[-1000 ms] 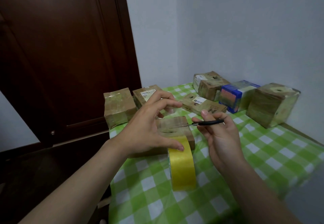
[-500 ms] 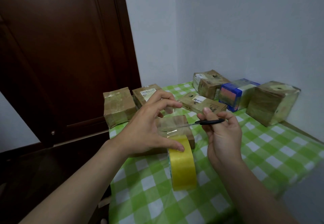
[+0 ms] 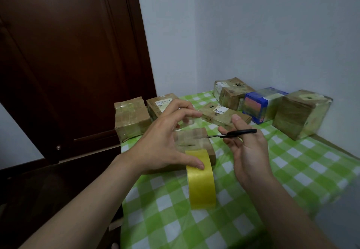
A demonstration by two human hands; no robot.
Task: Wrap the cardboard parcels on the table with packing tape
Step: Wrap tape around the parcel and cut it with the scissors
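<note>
A dark brown door fills the 9 to 11 o'clock side of the view, with a pale wall from 12 to 3 o'clock. The table, under a green and white checked cloth, spreads from the middle toward 5 o'clock.

Taped cardboard parcels ring its far side. The big cube parcel is at 3 o'clock against the wall. The blue box is just beside it, and the back parcel is at 1 o'clock. The flat parcel lies in front of those. The labelled parcel and the left parcel are at 10 o'clock by the table edge. The near parcel lies in the middle, partly under the left hand.

The left hand is spread wide. Its fingers arch over the near parcel and its thumb tip presses on top of the tape roll. The yellow roll stands on edge, touching the parcel's 6 o'clock side. Hand and roll sit as they did half a second ago.

The right hand, at 3 o'clock of the near parcel, holds the scissors by their black handle, with its thumb upright. The blades look closed and point toward 9 o'clock. Their tip now sits at the parcel's 3 o'clock edge, whereas earlier it reached further over the parcel's top. The lower fingers have also uncurled since then
</note>
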